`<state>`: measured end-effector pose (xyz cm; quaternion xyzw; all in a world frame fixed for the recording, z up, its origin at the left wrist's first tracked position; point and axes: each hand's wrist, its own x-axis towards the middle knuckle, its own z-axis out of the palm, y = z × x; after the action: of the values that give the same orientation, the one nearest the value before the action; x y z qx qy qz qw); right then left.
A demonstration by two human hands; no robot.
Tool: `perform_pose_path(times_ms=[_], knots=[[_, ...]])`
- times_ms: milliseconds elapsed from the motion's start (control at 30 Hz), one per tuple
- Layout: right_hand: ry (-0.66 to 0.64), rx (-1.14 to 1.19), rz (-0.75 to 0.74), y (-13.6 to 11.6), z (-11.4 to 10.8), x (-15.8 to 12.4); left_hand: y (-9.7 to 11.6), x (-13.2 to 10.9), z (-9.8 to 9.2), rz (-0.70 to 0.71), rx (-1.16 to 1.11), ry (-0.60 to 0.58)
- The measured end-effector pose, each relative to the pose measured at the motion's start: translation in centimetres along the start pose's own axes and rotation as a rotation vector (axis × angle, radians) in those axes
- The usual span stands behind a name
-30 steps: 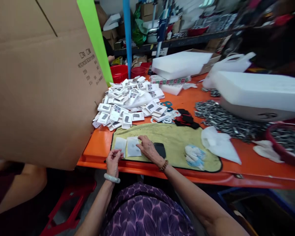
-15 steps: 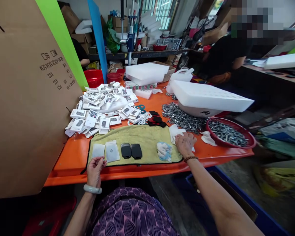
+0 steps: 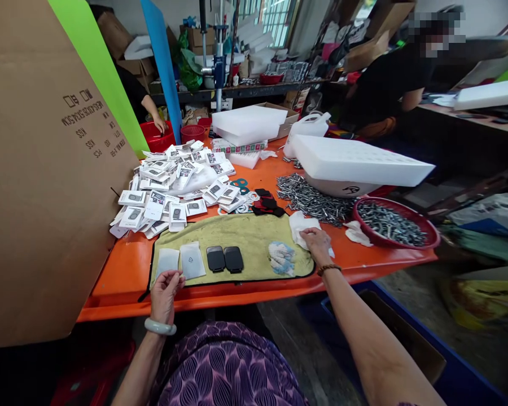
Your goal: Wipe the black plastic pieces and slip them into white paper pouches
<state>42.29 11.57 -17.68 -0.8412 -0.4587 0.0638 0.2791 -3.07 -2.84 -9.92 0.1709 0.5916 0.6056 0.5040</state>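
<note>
My left hand [image 3: 167,290] is closed in a pinch at the lower edge of a small white pouch [image 3: 168,260]; what lies between thumb and finger is too small to make out. Beside that pouch is a second white pouch [image 3: 192,260] with a recycling mark. Two black rounded-rectangular cases [image 3: 224,259] lie side by side on the yellow cloth [image 3: 254,231]. On the right, my right hand [image 3: 317,243] has its fingers closed on a crumpled white tissue [image 3: 300,225] at the cloth's edge. Near it sits a crumpled blue-and-white wad [image 3: 281,258].
Behind the cloth are a heap of small white boxes [image 3: 169,186], black and red pieces [image 3: 266,202] and loose metal parts [image 3: 311,197]. A red basin [image 3: 434,239] holds more parts. A tall cardboard carton [image 3: 46,225] stands left. Two other people work beyond the table.
My right hand has drawn its spread fingers together on the tissue and shifted slightly left. My left hand keeps its pinch. Another person's hand now reaches into the red tub at the back left.
</note>
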Motion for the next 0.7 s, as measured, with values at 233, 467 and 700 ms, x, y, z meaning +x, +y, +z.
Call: perform_pose_path(times_ms=[233, 467, 700], knots=[[0.041, -0.053, 0.031, -0.3, -0.4, -0.8, -0.3, -0.2, 0.3, -0.015, 0.016, -0.035], [0.031, -0.094, -0.223, -1.5, -0.7, -2.2, -0.2, -0.5, 0.5, -0.036, 0.020, -0.035], [0.119, 0.027, -0.017, -1.6, -0.6, -1.2, -0.1, -0.9, 0.3, -0.041, 0.026, -0.032]])
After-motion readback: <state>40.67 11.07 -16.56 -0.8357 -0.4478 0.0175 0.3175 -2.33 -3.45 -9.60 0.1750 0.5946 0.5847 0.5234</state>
